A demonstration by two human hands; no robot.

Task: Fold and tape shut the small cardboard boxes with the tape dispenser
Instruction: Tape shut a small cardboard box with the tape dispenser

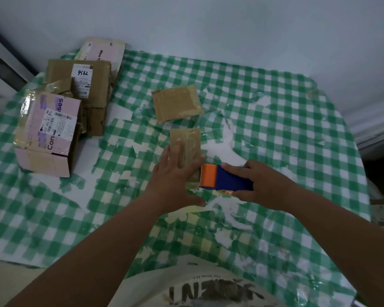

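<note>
Both hands are at work in the middle of the bench (pixel 275 103), which is draped in a worn green-and-white checked cloth. The left hand (pixel 175 173) lies flat on the small cardboard box (pixel 185 145), fingers straight and pressing it down, so that grip is open, pinning rather than clutching. The box sits at the centre of the view, its long side running from 12 to 6 o'clock, the top glossy with tape.

At 3 o'clock from that box comes the tape dispenser (pixel 224 179), blue body with an orange front. The right hand (pixel 262 185) has its grip wrapped around the blue body, thumb under and fingers curled over the top. The orange end touches the near right edge of the box, just beside the left hand's fingertips.

Up at 12 o'clock from the pinned box lies a second small box (pixel 176 103), tilted a little, apart from the first.

Out at 10 o'clock sits a heap of larger packages: a pink box (pixel 49 134) with a shipping label nearest, a brown flattened carton (pixel 80 80) with a white label behind it, and a pink-faced flat piece (pixel 102 52) at the back against the wall.
</note>
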